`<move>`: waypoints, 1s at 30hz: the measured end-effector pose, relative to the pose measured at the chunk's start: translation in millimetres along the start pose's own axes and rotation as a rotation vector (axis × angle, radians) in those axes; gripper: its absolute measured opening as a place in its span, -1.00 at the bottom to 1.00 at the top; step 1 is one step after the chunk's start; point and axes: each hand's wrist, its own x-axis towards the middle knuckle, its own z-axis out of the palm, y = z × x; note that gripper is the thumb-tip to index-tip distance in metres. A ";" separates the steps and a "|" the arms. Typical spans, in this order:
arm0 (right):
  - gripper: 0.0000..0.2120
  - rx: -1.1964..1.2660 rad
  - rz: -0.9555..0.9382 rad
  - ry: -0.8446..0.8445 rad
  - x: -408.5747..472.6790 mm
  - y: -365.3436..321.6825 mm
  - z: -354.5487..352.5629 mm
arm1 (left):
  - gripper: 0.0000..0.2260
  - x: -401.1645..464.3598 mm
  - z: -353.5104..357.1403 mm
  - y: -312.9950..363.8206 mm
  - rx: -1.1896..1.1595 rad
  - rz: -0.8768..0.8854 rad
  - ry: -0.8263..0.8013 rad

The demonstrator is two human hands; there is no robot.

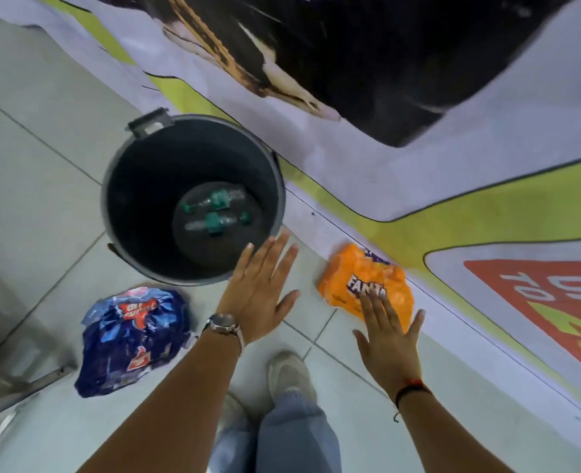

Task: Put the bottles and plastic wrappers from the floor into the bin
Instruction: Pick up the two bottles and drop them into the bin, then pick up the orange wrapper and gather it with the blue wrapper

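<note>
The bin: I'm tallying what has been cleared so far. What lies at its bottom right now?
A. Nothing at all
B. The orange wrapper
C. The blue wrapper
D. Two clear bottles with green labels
D: two clear bottles with green labels lie at the bottom of the bin, while the orange wrapper and the blue wrapper are on the floor outside it.
</note>
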 end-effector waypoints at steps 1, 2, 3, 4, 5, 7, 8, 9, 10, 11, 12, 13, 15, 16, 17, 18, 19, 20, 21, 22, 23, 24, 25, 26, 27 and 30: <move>-0.23 0.006 0.009 -0.011 -0.7 9.0 12.3 | -0.48 2.2 12.6 10.0 -0.002 0.048 -0.018; -0.28 -0.004 0.002 -0.007 -0.2 17.1 25.8 | -0.49 4.2 26.7 19.6 -0.003 0.088 -0.036; -0.37 -0.009 0.001 -0.032 1.4 23.2 38.1 | -0.48 6.1 41.9 26.9 0.001 0.124 -0.052; -0.46 -0.004 0.009 -0.039 4.4 29.6 52.7 | -0.45 8.1 57.6 33.7 0.009 0.152 -0.077; -0.45 -0.005 0.039 -0.086 9.0 36.7 68.3 | -0.41 11.0 73.8 40.5 0.019 0.175 -0.101; -0.32 -0.021 0.079 -0.179 18.0 52.2 101.4 | -0.36 17.3 109.4 51.6 0.025 0.226 -0.183; -0.29 -0.037 0.086 -0.200 24.1 58.3 116.2 | -0.35 21.3 129.1 55.2 0.015 0.244 -0.229; -0.27 -0.057 0.090 -0.210 30.8 63.8 130.7 | -0.36 27.3 148.5 59.3 0.020 0.248 -0.289; -0.25 -0.074 0.094 -0.210 38.4 68.6 144.2 | -0.36 33.8 166.9 63.2 0.029 0.245 -0.320; -0.23 -0.096 0.090 -0.216 46.3 72.8 157.0 | -0.36 39.7 184.5 66.6 0.038 0.244 -0.340; -0.22 -0.115 0.087 -0.219 54.0 76.5 166.3 | -0.36 46.0 197.8 69.9 0.051 0.248 -0.370; -0.21 -0.127 0.092 -0.223 61.9 81.1 175.7 | -0.37 52.5 210.5 73.1 0.066 0.259 -0.403; -0.23 -0.142 0.126 -0.229 78.0 90.9 192.2 | -0.40 66.2 234.5 77.2 0.095 0.274 -0.447; -0.28 -0.147 0.135 -0.234 85.3 94.3 197.6 | -0.41 71.1 244.1 79.1 0.108 0.269 -0.464; -0.37 -0.147 0.130 -0.234 92.0 96.7 201.7 | -0.40 75.7 252.3 81.6 0.116 0.275 -0.467; -0.45 -0.149 0.110 -0.231 96.7 98.0 204.7 | -0.39 79.6 258.5 85.0 0.120 0.288 -0.470; -0.51 -0.154 0.081 -0.220 97.5 98.2 207.0 | -0.37 81.2 264.1 89.8 0.130 0.298 -0.478; -0.53 -0.155 0.050 -0.201 95.8 97.6 208.7 | -0.34 81.6 267.2 94.1 0.138 0.303 -0.487; -0.54 -0.150 0.016 -0.183 90.8 95.3 209.7 | -0.34 80.7 265.8 96.7 0.143 0.302 -0.502; -0.53 -0.140 -0.016 -0.163 83.6 91.0 209.1 | -0.36 77.4 262.4 96.2 0.132 0.285 -0.512; -0.52 -0.133 -0.043 -0.145 74.6 84.8 207.3 | -0.41 72.1 259.3 92.2 0.129 0.271 -0.509; -0.50 -0.123 -0.061 -0.131 64.3 76.3 202.8 | -0.46 65.5 254.0 87.7 0.144 0.260 -0.467; -0.48 -0.115 -0.075 -0.116 53.3 66.4 196.3 | -0.51 58.2 245.3 83.0 0.179 0.243 -0.395; -0.45 -0.120 -0.088 -0.099 43.3 56.0 188.3 | -0.56 50.7 235.6 76.9 0.223 0.239 -0.324; -0.41 -0.123 -0.097 -0.066 34.2 45.2 180.0 | -0.58 39.9 226.6 68.8 0.260 0.256 -0.317; -0.36 -0.100 -0.165 -0.041 9.6 10.2 153.4 | -0.55 -3.2 211.1 44.6 0.178 0.236 -0.691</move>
